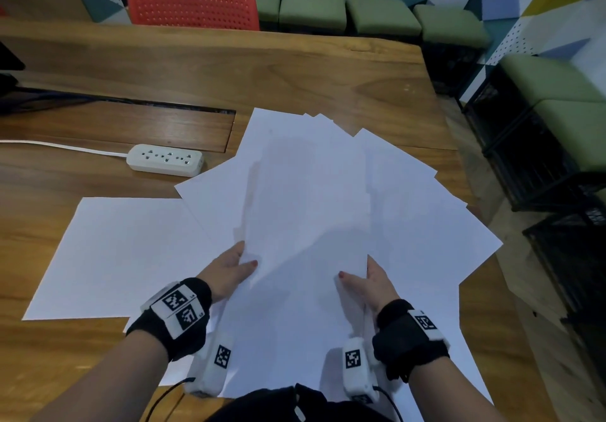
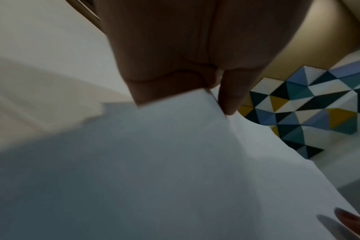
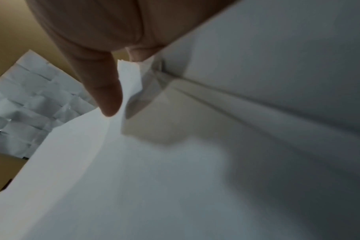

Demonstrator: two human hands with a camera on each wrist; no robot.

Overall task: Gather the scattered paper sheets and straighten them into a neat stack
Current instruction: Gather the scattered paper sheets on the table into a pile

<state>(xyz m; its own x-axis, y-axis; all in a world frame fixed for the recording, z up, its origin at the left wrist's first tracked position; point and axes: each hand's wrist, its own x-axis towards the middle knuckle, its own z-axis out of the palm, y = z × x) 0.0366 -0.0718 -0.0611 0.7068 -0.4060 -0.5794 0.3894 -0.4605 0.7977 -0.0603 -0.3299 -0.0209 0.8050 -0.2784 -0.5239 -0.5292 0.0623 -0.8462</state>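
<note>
Fingers (image 1: 241, 251) grip sheets (image 1: 308, 192) near power strip (image 1: 165, 159)

The brown wooden worktop (image 1: 295, 70) has many white paper sheets (image 1: 410, 198) lying on it in a messy fan. 1 sheet (image 1: 124, 254) lies flat left of the fan. A white power strip (image 1: 165, 160) sits just behind that sheet.

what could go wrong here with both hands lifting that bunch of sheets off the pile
The held sheets are fanned, not aligned, and gripped only at their near edges by the left hand and right hand, so some may slip out. One sheet lies apart to the left and could be missed. Sheets at the table's right edge might slide off.
</note>
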